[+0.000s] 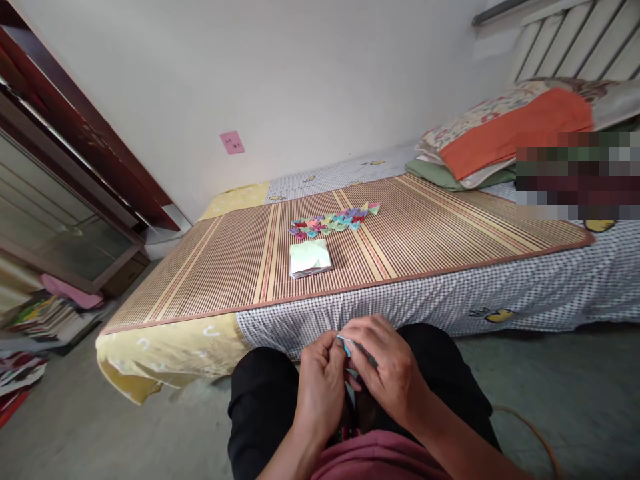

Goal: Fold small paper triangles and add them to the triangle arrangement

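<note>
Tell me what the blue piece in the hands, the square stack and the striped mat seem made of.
Blue piece: probably thin paper, going by its sharp pale edge, though mostly hidden; finish unclear.
Square stack: looks like matte paper, with thin layered edges.
Striped mat: possibly bamboo, fairly matte, given its fine parallel strips; plastic possible too.

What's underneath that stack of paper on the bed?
The paper stack rests on the striped mat, which shows around it. The patch directly beneath is covered, so anything hidden there can't be seen.

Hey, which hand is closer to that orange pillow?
Right. The right hand is below and left of the orange pillow in the picture; the left hand is even farther left, so farther away.
</note>
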Tool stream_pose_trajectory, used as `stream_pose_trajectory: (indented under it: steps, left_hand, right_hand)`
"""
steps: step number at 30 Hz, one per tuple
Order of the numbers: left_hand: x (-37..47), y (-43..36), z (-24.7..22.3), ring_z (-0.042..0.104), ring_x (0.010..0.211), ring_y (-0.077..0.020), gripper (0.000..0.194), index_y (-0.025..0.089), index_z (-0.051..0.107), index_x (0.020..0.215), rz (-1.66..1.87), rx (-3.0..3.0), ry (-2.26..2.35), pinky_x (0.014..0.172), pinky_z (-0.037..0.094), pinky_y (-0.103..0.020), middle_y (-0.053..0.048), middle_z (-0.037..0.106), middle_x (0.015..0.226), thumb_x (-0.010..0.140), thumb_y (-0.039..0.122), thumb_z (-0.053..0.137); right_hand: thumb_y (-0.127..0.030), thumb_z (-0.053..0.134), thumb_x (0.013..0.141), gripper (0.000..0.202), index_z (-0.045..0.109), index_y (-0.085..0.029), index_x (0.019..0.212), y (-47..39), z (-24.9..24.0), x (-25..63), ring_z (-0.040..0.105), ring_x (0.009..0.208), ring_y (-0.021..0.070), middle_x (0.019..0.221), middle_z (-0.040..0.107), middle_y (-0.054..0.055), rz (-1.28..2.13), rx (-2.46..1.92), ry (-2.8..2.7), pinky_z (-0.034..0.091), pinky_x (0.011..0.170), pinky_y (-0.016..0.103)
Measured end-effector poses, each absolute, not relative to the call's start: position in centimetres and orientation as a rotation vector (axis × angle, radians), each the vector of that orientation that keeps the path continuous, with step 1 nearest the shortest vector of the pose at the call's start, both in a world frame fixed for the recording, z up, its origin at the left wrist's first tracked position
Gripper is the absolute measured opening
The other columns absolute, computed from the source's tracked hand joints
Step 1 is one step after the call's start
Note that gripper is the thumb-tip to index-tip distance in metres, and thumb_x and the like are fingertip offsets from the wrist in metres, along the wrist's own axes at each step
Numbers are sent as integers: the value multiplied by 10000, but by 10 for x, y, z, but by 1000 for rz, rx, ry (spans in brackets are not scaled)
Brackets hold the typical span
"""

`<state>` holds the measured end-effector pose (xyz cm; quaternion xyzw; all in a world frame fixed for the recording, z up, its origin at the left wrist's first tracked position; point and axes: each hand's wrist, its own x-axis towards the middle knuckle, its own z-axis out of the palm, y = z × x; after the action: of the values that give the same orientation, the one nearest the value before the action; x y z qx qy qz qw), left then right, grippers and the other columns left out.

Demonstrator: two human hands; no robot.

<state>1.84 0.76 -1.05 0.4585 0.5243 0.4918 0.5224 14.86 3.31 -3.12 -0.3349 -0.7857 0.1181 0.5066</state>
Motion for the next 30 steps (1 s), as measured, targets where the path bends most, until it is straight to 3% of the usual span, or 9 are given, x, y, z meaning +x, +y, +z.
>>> stream_pose_trajectory:
  steps: [9, 15, 20, 24, 30]
  left_hand:
    - [15, 11, -11, 557, 466, -114, 270, 133, 724, 760, 1199, 761, 1035, 524, 502, -238, 12, 605, 559, 793, 396, 778]
    - [10, 14, -6, 542, 521, -85, 247, 109, 771, 758, 1254, 660, 969, 548, 477, -194, -4, 636, 601, 679, 311, 889]
    - [3, 15, -7, 534, 526, -71, 319, 99, 801, 848, 1258, 546, 877, 549, 470, -183, -21, 664, 653, 699, 361, 906]
    - [2, 14, -9, 635, 606, -120, 332, 97, 805, 951, 1259, 629, 861, 581, 504, -210, -75, 742, 767, 745, 342, 893]
    - [5, 11, -10, 731, 731, -176, 431, 121, 778, 1049, 1303, 708, 921, 688, 562, -243, -98, 791, 831, 683, 281, 940]
  right_hand:
    - [-35, 530, 983, 230, 653, -174, 1118, 34, -31, 149, 598, 918, 231, 1018, 674, 99, 209, -730, -1942, 551, 801, 378]
    - [-28, 565, 945, 278, 651, -171, 1168, 36, -30, 152, 603, 1007, 247, 1098, 656, 118, 235, -677, -1976, 564, 876, 405]
    - [-86, 602, 928, 283, 641, -156, 1200, 36, -29, 152, 601, 1077, 273, 1182, 636, 145, 299, -648, -2019, 555, 938, 443]
    - [-105, 584, 932, 263, 650, -185, 1173, 36, -31, 152, 615, 1123, 259, 1203, 641, 124, 480, -638, -1946, 541, 978, 419]
    - [-130, 554, 967, 245, 660, -217, 1170, 35, -29, 156, 630, 1173, 232, 1226, 648, 99, 738, -625, -1833, 506, 1043, 382]
